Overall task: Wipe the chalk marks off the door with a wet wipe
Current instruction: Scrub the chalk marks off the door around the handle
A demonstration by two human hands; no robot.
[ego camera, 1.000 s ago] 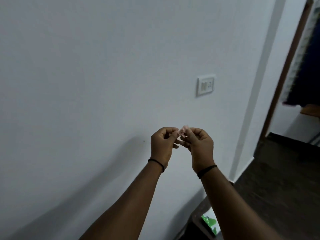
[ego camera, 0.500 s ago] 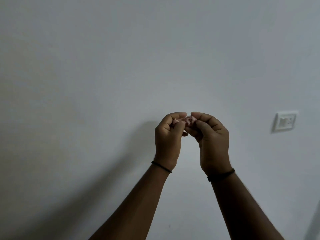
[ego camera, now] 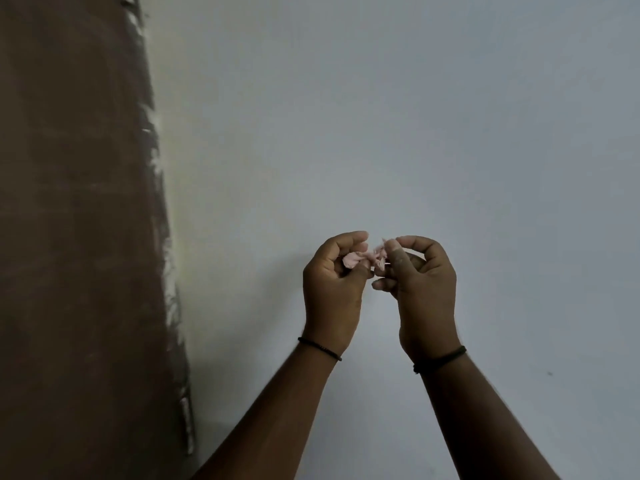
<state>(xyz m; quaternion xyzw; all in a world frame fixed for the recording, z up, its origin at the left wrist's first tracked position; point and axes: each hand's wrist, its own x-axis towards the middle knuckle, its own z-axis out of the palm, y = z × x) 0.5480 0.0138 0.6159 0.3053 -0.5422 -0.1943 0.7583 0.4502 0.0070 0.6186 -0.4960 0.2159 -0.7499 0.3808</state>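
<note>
Wipe [ego camera: 363, 259] sits bunched up, small and pink, between my two hands, out in front of the white wall [ego camera: 415, 116]. Left-hand fingers [ego camera: 349, 239] curl narrow and pinch one end; right-hand fingers [ego camera: 394, 252] pinch the other. I think I should pull it open flat first. Both arms reach up, side by side. Brown door [ego camera: 76, 237] waits at my left.

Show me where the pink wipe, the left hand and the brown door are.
pink wipe [ego camera: 363, 258]: head view, on the crumpled middle.
left hand [ego camera: 334, 292]: head view, on the back of the hand.
brown door [ego camera: 76, 237]: head view, on its bare surface.
</note>
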